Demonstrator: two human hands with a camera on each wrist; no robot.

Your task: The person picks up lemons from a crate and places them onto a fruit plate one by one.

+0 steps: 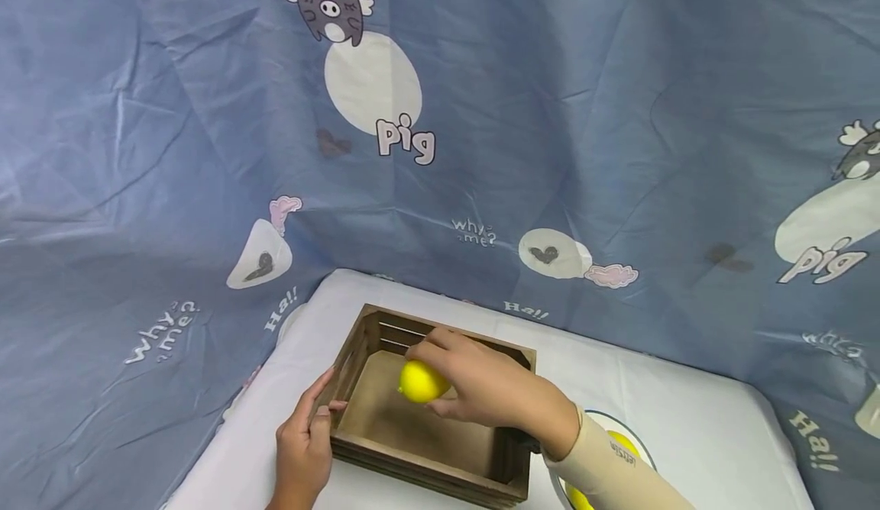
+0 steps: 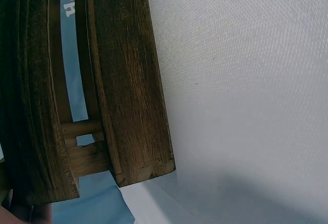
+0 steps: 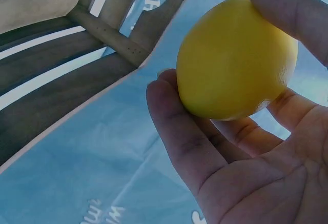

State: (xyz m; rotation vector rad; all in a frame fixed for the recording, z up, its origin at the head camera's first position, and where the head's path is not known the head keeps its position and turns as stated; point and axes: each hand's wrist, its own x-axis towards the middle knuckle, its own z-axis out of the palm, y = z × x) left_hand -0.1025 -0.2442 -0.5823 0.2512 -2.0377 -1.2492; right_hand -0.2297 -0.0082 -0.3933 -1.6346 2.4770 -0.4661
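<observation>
My right hand [image 1: 474, 380] pinches a yellow lemon [image 1: 421, 382] between thumb and fingers, above the inside of a brown slatted wooden crate [image 1: 426, 460]. Close up in the right wrist view, the lemon [image 3: 233, 60] sits at the fingertips, with the thumb on one side and the fingers on the other. At the crate's left end, my left hand [image 1: 305, 441] grips the end wall, with fingertips showing on its inner side. The left wrist view shows mostly the crate's slats [image 2: 130, 80]; only a sliver of the hand appears at its lower left corner.
A white dish with a dark rim [image 1: 642, 449] stands right of the crate and holds yellow lemons [image 1: 622, 441], partly hidden by my right sleeve [image 1: 612, 464]. A white-covered table [image 1: 715, 418] lies beneath. Blue printed cloth [image 1: 481, 113] hangs behind and at the left.
</observation>
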